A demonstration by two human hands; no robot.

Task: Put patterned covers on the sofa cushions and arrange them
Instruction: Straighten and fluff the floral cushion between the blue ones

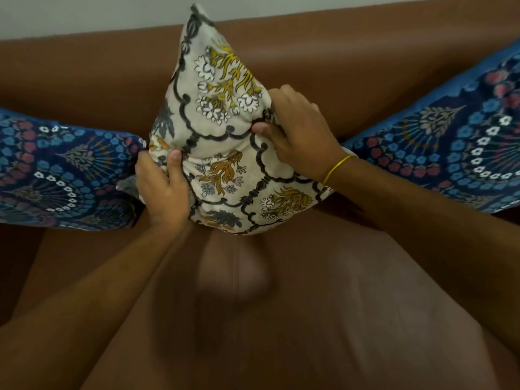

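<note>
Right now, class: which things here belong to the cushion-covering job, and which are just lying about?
Belong to the job:
cream floral cushion, gripped by left hand and right hand
left blue cushion
right blue cushion
brown sofa

Just there:
yellow wrist band

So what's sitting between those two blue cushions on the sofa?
In the head view, a cream floral cushion stands between the left blue cushion and the right blue cushion, gripped by the left hand and right hand.

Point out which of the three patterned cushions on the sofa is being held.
The cream cushion with yellow flowers, gripped by both hands in the middle; the two blue cushions lie untouched beside it.
</note>
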